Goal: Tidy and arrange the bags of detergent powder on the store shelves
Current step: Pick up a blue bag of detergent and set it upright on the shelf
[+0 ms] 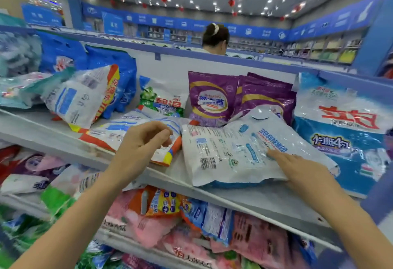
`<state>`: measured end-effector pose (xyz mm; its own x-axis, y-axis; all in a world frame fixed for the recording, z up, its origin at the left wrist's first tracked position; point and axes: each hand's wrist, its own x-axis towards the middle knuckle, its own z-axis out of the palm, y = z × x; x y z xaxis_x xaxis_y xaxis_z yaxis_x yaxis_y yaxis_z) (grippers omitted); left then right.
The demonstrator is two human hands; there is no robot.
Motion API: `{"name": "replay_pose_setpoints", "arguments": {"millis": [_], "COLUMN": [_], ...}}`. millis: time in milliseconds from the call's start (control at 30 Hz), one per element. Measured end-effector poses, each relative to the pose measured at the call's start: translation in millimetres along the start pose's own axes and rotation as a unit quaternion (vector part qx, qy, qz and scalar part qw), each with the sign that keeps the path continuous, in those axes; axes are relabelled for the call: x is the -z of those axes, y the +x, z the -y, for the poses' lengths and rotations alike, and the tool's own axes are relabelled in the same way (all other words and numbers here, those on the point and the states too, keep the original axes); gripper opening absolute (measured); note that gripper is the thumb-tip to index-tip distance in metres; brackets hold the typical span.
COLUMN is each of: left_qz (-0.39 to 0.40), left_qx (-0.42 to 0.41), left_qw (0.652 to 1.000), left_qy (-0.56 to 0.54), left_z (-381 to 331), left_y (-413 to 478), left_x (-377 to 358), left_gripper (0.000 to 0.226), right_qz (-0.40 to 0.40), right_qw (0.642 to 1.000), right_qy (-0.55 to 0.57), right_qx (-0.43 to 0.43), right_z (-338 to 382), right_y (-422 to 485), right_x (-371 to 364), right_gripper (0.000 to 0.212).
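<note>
Top shelf (40, 129): two purple bags (212, 98) upright at back, one green-white bag (162, 100), one big blue-white bag (344, 132) far right, one leaning white-and-orange bag (85, 96), one flat white-and-orange bag (125, 129).

White detergent bag (229, 147): glossy, crinkled, barcode side up, flat at shelf front.

Right hand (297, 168): fingers straight, close together, pressing on it.

Left hand (140, 143): fingers curled over flat white-and-orange bag; pinching or not, cannot tell.

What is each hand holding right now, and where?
Left hand seems to pinch the orange-edged bag at its right edge. Right hand holds nothing; it rests, fingers straight, on the barcode bag.
</note>
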<state>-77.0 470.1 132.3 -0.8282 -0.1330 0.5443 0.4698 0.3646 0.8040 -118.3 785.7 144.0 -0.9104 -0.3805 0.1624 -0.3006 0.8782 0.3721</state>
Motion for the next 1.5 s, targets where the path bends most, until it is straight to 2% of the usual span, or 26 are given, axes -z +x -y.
{"name": "replay_pose_setpoints", "arguments": {"millis": [100, 167, 267, 400, 533, 600, 667, 733, 767, 833, 900, 967, 1033, 1100, 1200, 1233, 1333, 1400, 1433, 1500], "left_qz": [0.085, 0.14, 0.188, 0.193, 0.194, 0.211, 0.261, 0.315, 0.327, 0.328, 0.294, 0.276, 0.282, 0.272, 0.251, 0.246, 0.237, 0.226, 0.217, 0.197], "left_qx": [-0.021, -0.046, -0.086, -0.133, -0.19, -0.183, -0.175, -0.132, -0.101, -0.036, 0.018, 0.043, 0.06, 0.063, 0.087, 0.095, 0.13, 0.166, 0.191, 0.241], "left_qw": [0.996, 0.988, 0.975, 0.96, 0.93, 0.926, 0.93, 0.939, 0.939, 0.938, 0.947, 0.951, 0.947, 0.951, 0.957, 0.958, 0.955, 0.948, 0.939, 0.915], "left_qy": [0.017, 0.037, 0.086, 0.153, 0.249, 0.256, 0.192, 0.037, -0.035, -0.107, -0.131, -0.135, -0.139, -0.134, -0.121, -0.116, -0.122, -0.148, -0.185, -0.258], "left_z": [7, 9, 3, -12, -18, -22, -23, -18, -12, 6, 25, 36, 41, 43, 55, 57, 60, 57, 55, 47], "left_y": [25, 38, 50, 52, 65, 82, 97, 109, 113, 114, 112, 111, 112, 112, 113, 113, 115, 117, 118, 124], "left_x": [-7, -7, -5, -11, -18, -14, -9, -6, -7, -12, -23, -32, -40, -44, -48, -49, -52, -53, -53, -56], "left_gripper": [0.02, 0.034, 0.057, 0.08, 0.111, 0.111, 0.102, 0.086, 0.081, 0.073, 0.069, 0.078, 0.089, 0.07, 0.05, 0.049, 0.04, 0.034, 0.04, 0.07], "right_qz": [0.008, 0.016, 0.014, -0.052, -0.077, -0.084, -0.086, -0.086, -0.087, -0.073, -0.048, -0.054, -0.103, -0.193, -0.368, -0.419, -0.535, -0.553, -0.527, -0.414], "right_qw": [0.999, 0.996, 0.986, 0.966, 0.966, 0.963, 0.958, 0.949, 0.944, 0.937, 0.933, 0.929, 0.926, 0.912, 0.895, 0.885, 0.84, 0.8, 0.778, 0.729], "right_qy": [-0.03, -0.076, -0.161, -0.249, -0.232, -0.24, -0.262, -0.291, -0.308, -0.336, -0.356, -0.366, -0.362, -0.35, -0.238, -0.194, -0.045, 0.124, 0.245, 0.488], "right_qx": [-0.024, -0.034, -0.043, -0.054, -0.087, -0.085, -0.084, -0.083, -0.079, -0.056, -0.025, 0.002, 0.041, 0.095, 0.079, 0.049, -0.083, -0.198, -0.236, -0.244], "right_z": [4, 11, 24, 47, 63, 68, 72, 77, 79, 85, 88, 89, 96, 102, 98, 94, 75, 56, 49, 43], "right_y": [6, 13, 29, 50, 74, 82, 87, 93, 97, 108, 118, 128, 137, 145, 138, 129, 87, 64, 57, 56], "right_x": [20, 40, 81, 153, 212, 230, 246, 258, 260, 252, 238, 224, 211, 196, 174, 165, 132, 107, 97, 84], "right_gripper": [0.036, 0.022, 0.024, 0.019, 0.019, 0.017, 0.017, 0.017, 0.014, 0.011, 0.014, 0.021, 0.028, 0.049, 0.088, 0.091, 0.079, 0.071, 0.07, 0.07]}}
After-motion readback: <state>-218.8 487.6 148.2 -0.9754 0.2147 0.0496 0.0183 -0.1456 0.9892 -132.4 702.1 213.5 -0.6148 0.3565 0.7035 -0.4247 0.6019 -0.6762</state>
